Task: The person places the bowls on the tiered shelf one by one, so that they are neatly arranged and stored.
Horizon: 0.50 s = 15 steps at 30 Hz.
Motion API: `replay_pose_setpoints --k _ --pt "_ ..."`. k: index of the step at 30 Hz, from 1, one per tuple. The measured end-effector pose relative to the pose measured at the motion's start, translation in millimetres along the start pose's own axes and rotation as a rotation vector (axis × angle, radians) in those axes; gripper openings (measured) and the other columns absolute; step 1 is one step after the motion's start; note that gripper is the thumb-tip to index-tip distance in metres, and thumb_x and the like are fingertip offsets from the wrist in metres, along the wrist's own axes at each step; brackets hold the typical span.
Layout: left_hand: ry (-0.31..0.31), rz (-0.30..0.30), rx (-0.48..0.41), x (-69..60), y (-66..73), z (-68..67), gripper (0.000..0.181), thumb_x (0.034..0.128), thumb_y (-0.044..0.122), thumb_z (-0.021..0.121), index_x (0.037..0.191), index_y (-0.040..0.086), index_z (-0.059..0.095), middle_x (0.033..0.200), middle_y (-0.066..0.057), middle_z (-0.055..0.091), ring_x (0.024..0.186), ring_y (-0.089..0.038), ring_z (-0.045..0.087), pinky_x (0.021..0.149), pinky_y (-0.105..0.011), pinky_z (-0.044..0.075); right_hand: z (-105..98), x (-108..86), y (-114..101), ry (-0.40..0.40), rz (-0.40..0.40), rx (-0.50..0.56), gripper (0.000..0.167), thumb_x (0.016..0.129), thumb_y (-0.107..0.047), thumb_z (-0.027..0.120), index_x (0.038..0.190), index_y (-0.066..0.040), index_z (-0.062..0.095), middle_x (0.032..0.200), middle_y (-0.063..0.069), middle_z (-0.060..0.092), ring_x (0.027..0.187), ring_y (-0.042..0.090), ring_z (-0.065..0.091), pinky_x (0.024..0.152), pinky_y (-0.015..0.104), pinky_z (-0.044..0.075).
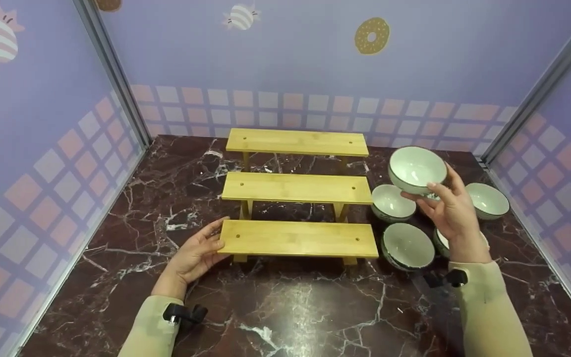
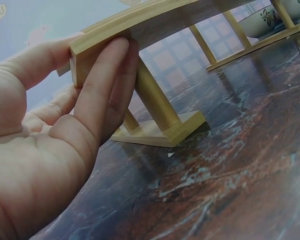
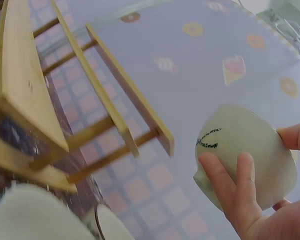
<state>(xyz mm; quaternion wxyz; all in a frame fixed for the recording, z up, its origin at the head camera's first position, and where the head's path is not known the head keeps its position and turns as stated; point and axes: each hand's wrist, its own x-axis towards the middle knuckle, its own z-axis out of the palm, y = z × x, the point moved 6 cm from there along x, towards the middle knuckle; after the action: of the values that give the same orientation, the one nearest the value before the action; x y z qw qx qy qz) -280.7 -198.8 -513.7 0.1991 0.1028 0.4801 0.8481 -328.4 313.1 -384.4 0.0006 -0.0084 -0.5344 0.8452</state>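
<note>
A three-tier light wooden shelf rack (image 1: 299, 238) stands in the middle of a dark marbled table. My left hand (image 1: 199, 253) grips the left end of its lowest board, thumb on top and fingers underneath, as the left wrist view shows. Raised right of the rack, my right hand (image 1: 449, 208) holds a pale green bowl (image 1: 417, 168) with a dark rim, its opening tilted toward the head camera. In the right wrist view, fingers spread along the outside of this bowl (image 3: 250, 150), near a dark painted mark. All three boards bear nothing.
Below the raised bowl, several similar bowls stand on the table: one by the middle board (image 1: 393, 203), one nearer the front (image 1: 408, 246), one at far right (image 1: 487, 201), another partly hidden by the right wrist. Patterned walls (image 1: 300, 59) enclose the back and sides.
</note>
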Motion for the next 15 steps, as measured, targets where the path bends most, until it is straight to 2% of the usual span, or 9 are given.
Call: replay_pose_setpoints --k 3,9,12,15 --pt "0.002 0.001 -0.003 0.0 0.3 -0.1 0.075 0.1018 -0.01 0.048 0.164 0.002 0.009 0.134 -0.005 0.059 0.112 -0.018 0.07 0.095 -0.026 0.06 14.8 5.0 1.6 -0.023 0.014 -0.01 0.079 0.104 -0.006 0.054 0.166 -0.031 0.013 0.159 0.006 0.015 0.084 0.027 0.078 0.066 0.018 0.06" --pt "0.012 -0.005 0.005 -0.2 -0.5 -1.3 0.074 0.1024 -0.01 0.047 0.165 0.002 0.009 0.133 -0.005 0.06 0.111 -0.017 0.07 0.093 -0.025 0.06 39.7 13.4 7.4 -0.068 0.043 0.008 0.078 0.105 -0.007 0.053 0.166 -0.031 0.012 0.164 0.013 0.014 0.084 0.029 0.079 0.062 0.017 0.06" --pt "0.013 -0.003 0.008 -0.2 -0.7 -1.4 0.074 0.1025 -0.01 0.048 0.165 0.002 0.009 0.133 -0.005 0.06 0.111 -0.017 0.07 0.094 -0.025 0.06 50.7 17.7 9.7 -0.083 0.054 0.022 0.078 0.104 -0.006 0.053 0.166 -0.031 0.012 0.168 0.016 0.006 0.083 0.03 0.079 0.061 0.017 0.06" --pt "0.014 0.0 0.012 -0.2 -0.5 -1.0 0.075 0.1023 -0.009 0.048 0.165 0.002 0.008 0.133 -0.005 0.06 0.111 -0.017 0.07 0.094 -0.026 0.06 60.7 22.7 11.6 -0.089 0.056 0.021 0.076 0.104 -0.006 0.053 0.165 -0.029 0.014 0.165 0.017 0.011 0.083 0.03 0.079 0.061 0.017 0.06"
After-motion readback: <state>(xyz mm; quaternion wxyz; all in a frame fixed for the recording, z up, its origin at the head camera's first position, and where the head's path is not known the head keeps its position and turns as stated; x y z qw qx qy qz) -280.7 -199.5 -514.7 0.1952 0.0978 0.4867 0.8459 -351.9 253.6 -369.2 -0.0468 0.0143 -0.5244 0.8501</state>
